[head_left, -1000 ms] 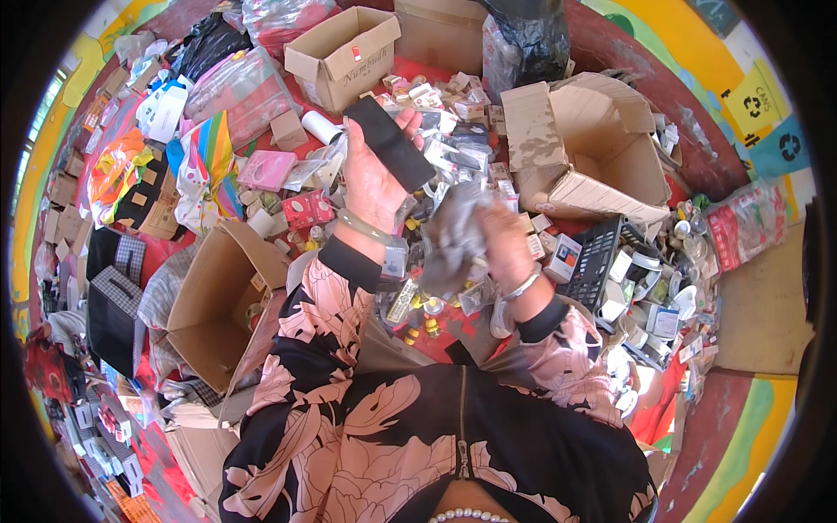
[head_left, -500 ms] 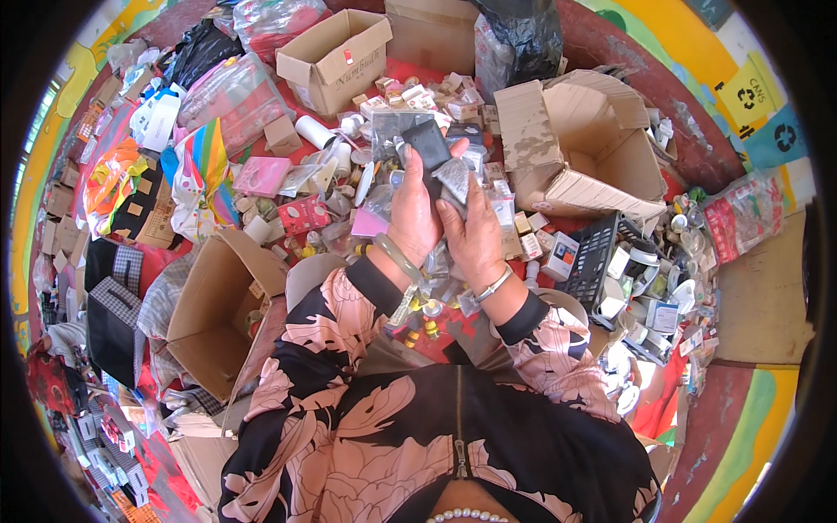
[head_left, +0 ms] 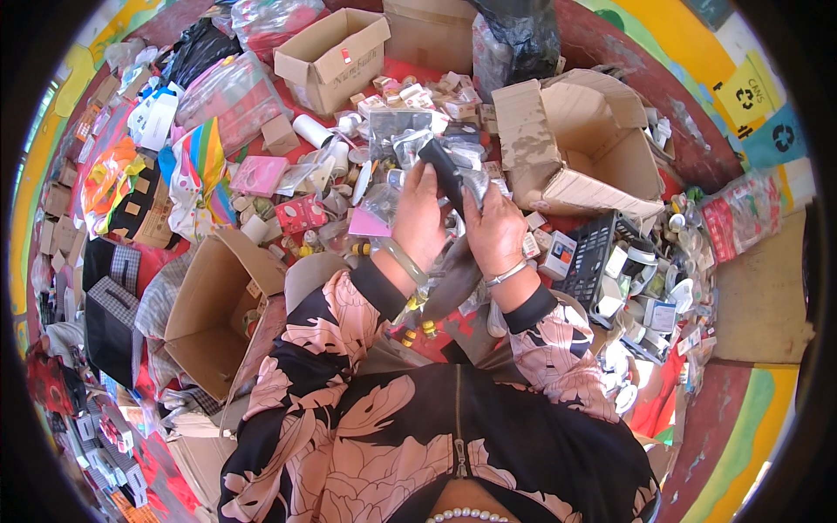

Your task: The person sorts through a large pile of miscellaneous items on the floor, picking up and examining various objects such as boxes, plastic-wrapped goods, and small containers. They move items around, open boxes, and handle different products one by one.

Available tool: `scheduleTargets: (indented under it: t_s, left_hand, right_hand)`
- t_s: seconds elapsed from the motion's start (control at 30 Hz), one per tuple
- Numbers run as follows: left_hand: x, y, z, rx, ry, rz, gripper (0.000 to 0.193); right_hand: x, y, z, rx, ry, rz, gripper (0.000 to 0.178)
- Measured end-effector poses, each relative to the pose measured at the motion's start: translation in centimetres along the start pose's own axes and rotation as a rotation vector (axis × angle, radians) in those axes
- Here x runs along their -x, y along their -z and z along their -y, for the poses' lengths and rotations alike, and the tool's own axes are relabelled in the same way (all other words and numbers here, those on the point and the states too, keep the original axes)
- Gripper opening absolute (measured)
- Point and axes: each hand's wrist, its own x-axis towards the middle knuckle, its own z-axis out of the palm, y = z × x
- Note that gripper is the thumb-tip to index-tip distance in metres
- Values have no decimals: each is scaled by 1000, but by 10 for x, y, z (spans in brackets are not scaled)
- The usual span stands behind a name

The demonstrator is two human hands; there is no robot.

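In front of my body, both hands hold a black, flat oblong object (head_left: 442, 168), tilted; its kind does not show. My left hand (head_left: 420, 222) is closed on its left side, with the thumb along the edge. Fingers curled, my right hand (head_left: 497, 228) grips its right side, along with some crumpled clear plastic (head_left: 476, 185). Below, between my wrists, is a blurred dark brown shape (head_left: 455, 275); whether it is attached to the black object I cannot tell. A pink flat piece (head_left: 370, 223) lies beside my left hand.
Mixed small packages and loose items surround my hands. An open cardboard box (head_left: 588, 144) stands at the right, another carton (head_left: 336, 65) at the back and a tipped one (head_left: 209, 318) at the left. A black plastic crate (head_left: 586, 261) full of items sits at the right.
The black object has turned and sits lower, its narrow side now showing. The grey textured piece by my right fingers is gone from sight. A blurred dark shape has appeared between my wrists.
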Motion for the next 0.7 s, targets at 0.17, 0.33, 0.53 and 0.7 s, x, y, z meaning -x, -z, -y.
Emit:
scheduleTargets:
  t_s: [0.17, 0.33, 0.53, 0.7]
  left_hand:
    - [2, 3, 12, 265, 260, 97, 45]
    - [-10, 6, -3, 302, 372, 229, 62]
    - [-11, 10, 3, 388, 391, 397, 53]
    - [9, 12, 22, 521, 499, 237, 39]
  right_hand:
    - [9, -2, 0, -211, 20, 98, 32]
    - [-29, 31, -29, -1366, -808, 40, 39]
    - [-20, 38, -28, -1505, -575, 53, 46]
    - [17, -11, -5, -188, 214, 276, 41]
